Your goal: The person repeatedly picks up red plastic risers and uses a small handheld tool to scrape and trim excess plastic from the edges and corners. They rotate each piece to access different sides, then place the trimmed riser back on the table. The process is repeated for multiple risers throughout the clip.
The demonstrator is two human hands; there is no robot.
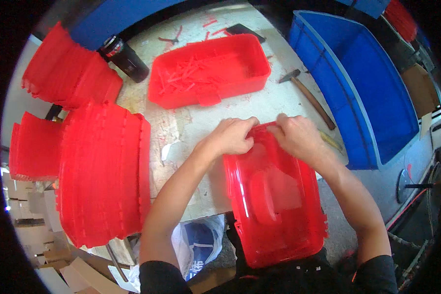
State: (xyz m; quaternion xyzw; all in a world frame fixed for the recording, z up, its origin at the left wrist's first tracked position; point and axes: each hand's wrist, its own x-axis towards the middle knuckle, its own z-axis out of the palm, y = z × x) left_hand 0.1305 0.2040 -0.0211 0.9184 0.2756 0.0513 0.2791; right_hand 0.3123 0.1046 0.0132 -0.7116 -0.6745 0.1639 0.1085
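A big blue crate (377,93) of smooth plastic stands at the right side of the table (279,105); its inside looks bare as far as one can see. At the left, a tall stack (103,176) of red plastic parts with ribbed edges lies on the table, with smaller red stacks (68,68) behind it. In front of the person is the red lid (274,196), a glossy, half-transparent rectangle with rounded corners and a moulded handle shape in its middle. Its long axis runs away from the person, its far end resting at the table edge and its near end over the lap. The left hand (232,136) and the right hand (299,137) are both closed on the far rim of it, fingers curled over the edge. Farther back, a red tray (250,59) holds thin red plastic scraps (191,71). A hammer (306,95) with a wooden shaft lies between tray and crate, and a dark bottle (125,59) lies near the stacks.
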